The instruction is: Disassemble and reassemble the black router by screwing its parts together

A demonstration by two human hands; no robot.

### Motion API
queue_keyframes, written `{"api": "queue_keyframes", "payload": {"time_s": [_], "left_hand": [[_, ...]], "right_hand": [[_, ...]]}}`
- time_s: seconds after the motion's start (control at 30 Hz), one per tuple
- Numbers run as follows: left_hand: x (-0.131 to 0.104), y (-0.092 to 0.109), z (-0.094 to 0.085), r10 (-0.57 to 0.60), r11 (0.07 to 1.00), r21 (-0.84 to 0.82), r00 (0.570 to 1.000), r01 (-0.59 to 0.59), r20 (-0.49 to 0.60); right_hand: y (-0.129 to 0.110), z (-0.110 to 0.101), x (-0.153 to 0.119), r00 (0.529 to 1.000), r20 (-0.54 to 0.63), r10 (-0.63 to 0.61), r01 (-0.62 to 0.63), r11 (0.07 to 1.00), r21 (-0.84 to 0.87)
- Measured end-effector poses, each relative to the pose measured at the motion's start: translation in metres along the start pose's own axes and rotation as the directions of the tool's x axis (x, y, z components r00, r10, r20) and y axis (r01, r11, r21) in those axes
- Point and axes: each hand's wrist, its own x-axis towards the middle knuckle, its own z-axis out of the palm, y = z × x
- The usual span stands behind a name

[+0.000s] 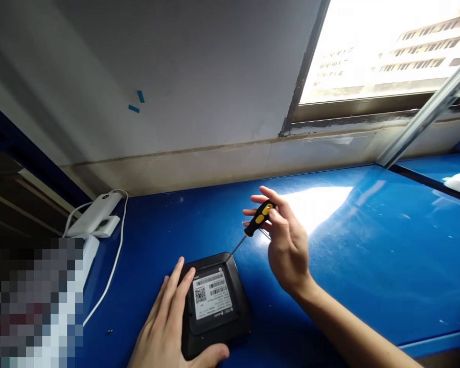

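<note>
A black box-shaped electronic device point(237, 312) lies on the blue tabletop, its white barcode label point(210, 294) facing up. My left hand point(168, 317) grips it, the fingers along its left side and the thumb at its near edge. In my right hand point(285, 240) is a screwdriver point(259, 218) with a black and yellow handle, held between thumb and fingers, some fingers spread. Its thin shaft slants down to the left, and the tip meets the device's far right corner. Whether a screw sits under the tip is too small to tell.
A white power strip point(95, 212) with a white cable point(117, 258) lies at the left by the wall. Tiny metal bits, perhaps screws point(109, 332), rest on the blue tabletop point(168, 225). A metal post point(425, 112) stands at the right, near the window. A pixelated patch covers the lower left.
</note>
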Motion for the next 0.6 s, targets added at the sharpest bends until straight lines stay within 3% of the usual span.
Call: {"api": "queue_keyframes", "payload": {"time_s": [0.27, 0.43, 0.6], "left_hand": [[0.001, -0.004, -0.003, 0.037, 0.999, -0.019, 0.998, -0.036, 0.049], [0.001, 0.003, -0.004, 0.03, 0.999, -0.02, 0.999, -0.031, -0.031], [0.001, 0.01, -0.005, -0.015, 1.0, -0.023, 0.999, 0.014, -0.031]], "right_hand": [[-0.002, 0.001, 0.003, 0.999, 0.037, -0.034, 0.035, 0.999, -0.028], [-0.004, 0.001, -0.001, 0.998, -0.002, -0.062, 0.062, 0.995, -0.075], [-0.005, 0.0, 0.0, 0.999, 0.015, -0.031, 0.032, 0.999, -0.029]]}}
